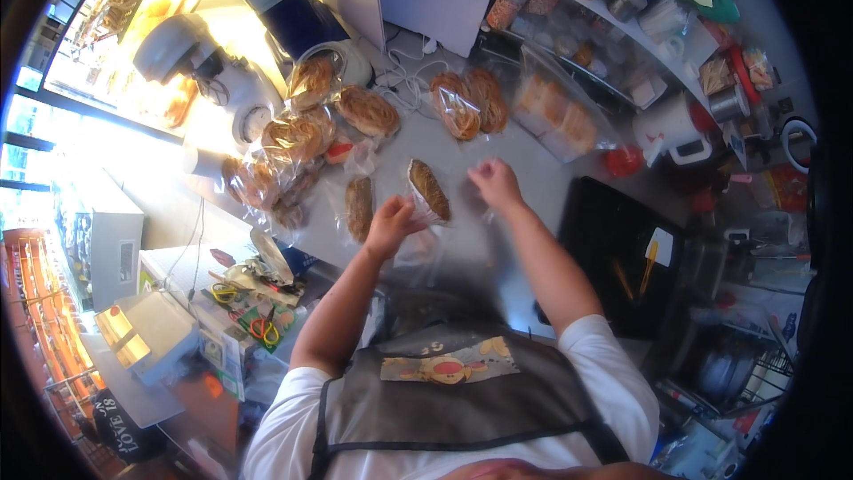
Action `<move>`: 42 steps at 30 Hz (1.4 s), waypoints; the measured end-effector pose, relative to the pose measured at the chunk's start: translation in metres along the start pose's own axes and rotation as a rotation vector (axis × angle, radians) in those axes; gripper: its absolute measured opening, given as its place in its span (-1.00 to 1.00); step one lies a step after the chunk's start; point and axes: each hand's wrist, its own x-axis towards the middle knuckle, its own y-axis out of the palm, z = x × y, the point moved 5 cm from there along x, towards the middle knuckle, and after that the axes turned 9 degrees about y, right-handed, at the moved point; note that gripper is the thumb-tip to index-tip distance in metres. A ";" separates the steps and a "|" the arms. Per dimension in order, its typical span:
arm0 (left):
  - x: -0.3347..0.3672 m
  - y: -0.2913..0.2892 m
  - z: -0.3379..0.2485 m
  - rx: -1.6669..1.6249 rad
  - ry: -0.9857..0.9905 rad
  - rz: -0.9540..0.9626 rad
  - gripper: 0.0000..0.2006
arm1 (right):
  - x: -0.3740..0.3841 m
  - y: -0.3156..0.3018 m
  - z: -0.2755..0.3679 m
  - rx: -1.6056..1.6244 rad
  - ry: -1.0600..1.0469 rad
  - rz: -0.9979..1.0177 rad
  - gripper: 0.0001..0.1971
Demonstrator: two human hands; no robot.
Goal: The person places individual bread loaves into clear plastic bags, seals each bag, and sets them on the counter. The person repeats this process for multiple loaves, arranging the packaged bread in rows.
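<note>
A small dark seeded loaf (428, 190) in a clear plastic bag lies tilted on the grey worktop in front of me. My left hand (392, 225) pinches the bag at its near left side, thumb and fingers closed on the film. To the right, apart from the loaf, my right hand (498, 185) hovers with its fingers curled together; whether anything is between them I cannot make out. Another dark bagged loaf (359, 208) lies just left of my left hand.
Bagged golden breads (298, 135) crowd the left of the worktop (498, 249); two more (466, 104) lie at the back. A bag of pale rolls (555, 111) sits back right. A black tray (613, 258) lies right, a stand mixer (209, 71) back left, scissors (264, 329) near left.
</note>
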 end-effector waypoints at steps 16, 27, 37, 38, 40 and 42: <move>0.112 -0.008 -0.116 -0.113 0.260 -0.192 -0.90 | 0.106 0.015 0.071 0.545 0.056 -0.070 -0.78; 0.024 -0.028 -0.003 0.093 0.123 -0.264 -0.81 | 0.125 0.036 0.057 0.644 0.114 0.266 -0.59; -0.002 -0.031 -0.008 0.132 0.086 -0.207 -0.70 | 0.066 -0.011 0.103 0.693 -0.100 0.223 -0.58; -0.002 -0.027 -0.007 0.140 0.074 -0.199 -0.69 | 0.044 -0.017 0.110 0.696 -0.102 0.194 -0.58; 0.000 -0.017 -0.005 0.158 0.056 -0.168 -0.63 | 0.000 -0.027 0.117 0.724 -0.058 0.173 -0.59; 0.002 -0.004 0.002 0.104 -0.013 -0.153 -0.55 | -0.039 -0.027 0.118 0.749 0.024 0.204 -0.59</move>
